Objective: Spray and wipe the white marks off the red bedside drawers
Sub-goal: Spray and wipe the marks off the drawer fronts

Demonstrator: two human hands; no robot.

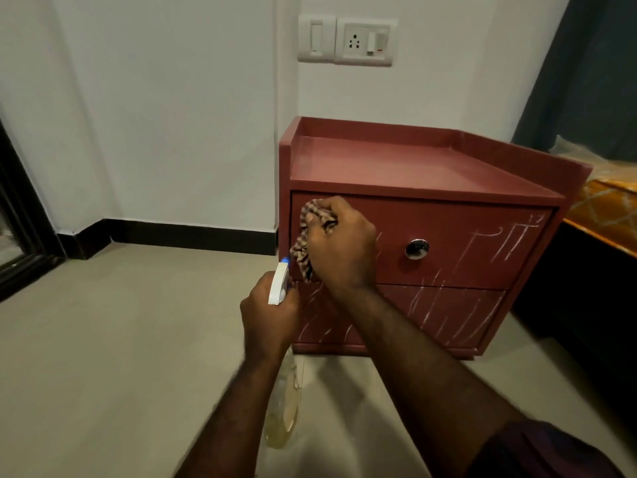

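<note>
The red bedside drawers (448, 160) stand on the floor against the white wall. My right hand (341, 246) presses a checked brown cloth (312, 215) against the left part of the upper drawer front. White marks (496, 239) streak the right of the upper drawer, and more white marks (444, 308) cover the lower drawer. A round metal knob (417, 249) sits mid upper drawer. My left hand (269, 319) grips a spray bottle (284, 401) of yellowish liquid by its neck, its white head (278, 282) close to the cabinet's lower left corner.
A bed with an orange patterned cover (606, 208) stands right of the cabinet. A wall socket and switch plate (348, 39) are above it. A dark door frame (20, 236) is at far left. Beige tiled floor (120, 357) spreads around.
</note>
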